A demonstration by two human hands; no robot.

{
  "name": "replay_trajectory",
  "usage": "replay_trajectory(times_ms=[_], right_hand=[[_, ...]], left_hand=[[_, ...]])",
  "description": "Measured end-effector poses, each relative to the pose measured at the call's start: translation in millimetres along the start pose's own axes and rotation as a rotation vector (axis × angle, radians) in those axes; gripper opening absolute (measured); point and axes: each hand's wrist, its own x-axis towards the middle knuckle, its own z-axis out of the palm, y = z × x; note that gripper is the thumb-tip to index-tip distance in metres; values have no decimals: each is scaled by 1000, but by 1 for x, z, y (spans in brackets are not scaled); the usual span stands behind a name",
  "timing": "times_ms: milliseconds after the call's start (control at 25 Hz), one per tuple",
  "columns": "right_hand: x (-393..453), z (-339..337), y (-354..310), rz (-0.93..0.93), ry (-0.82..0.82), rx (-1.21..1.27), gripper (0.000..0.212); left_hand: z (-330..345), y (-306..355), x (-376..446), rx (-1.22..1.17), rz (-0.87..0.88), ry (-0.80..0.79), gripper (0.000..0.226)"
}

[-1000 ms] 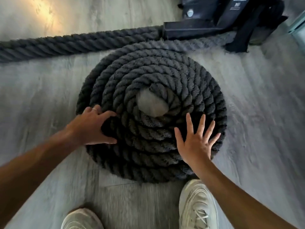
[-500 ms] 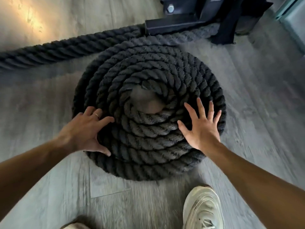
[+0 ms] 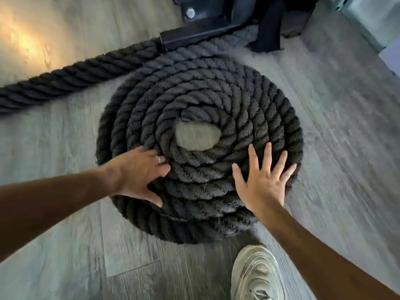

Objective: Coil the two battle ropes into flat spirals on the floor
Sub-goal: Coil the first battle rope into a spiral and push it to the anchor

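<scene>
A thick black battle rope lies wound into a flat spiral (image 3: 216, 87) on the grey wood floor, with a small bare patch of floor at its centre. My left hand (image 3: 136, 174) rests on the spiral's left near side, fingers curled onto the strands. My right hand (image 3: 263, 182) lies flat on the right near side with fingers spread, holding nothing. A second length of black rope (image 3: 71, 79) runs straight from the left edge toward a black metal anchor at the top.
A black metal frame base (image 3: 207, 33) with a bolt stands at the top, a black strap (image 3: 268, 24) hanging beside it. A pale shoe (image 3: 255, 276) is planted just below the coil. A light-coloured object (image 3: 372, 20) sits at the top right.
The coil has turned a little under both hands. My left hand has slid further onto the coil and my right hand has shifted right. The view has drifted toward the anchor.
</scene>
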Motion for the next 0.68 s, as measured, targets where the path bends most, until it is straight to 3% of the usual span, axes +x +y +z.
replay_trajectory(times_ms=[80,200,320,560,680], right_hand=[[-2,-1,1,2,-15,-14,85],[8,-3,8,-26,26,-66,85],[22,-5,22,-59,40,-52,83],[91,-41,93,-144,34,-68,66],[103,-58,108,-23,17,-38,61]], left_hand=[[-3,-20,7,29,8,99,91],[0,-32,25,29,-27,84,119],[6,-24,38,69,-18,129,123],[-10,46,81,-155,-161,199,118],[-26,86,103,-236,-244,217,121]])
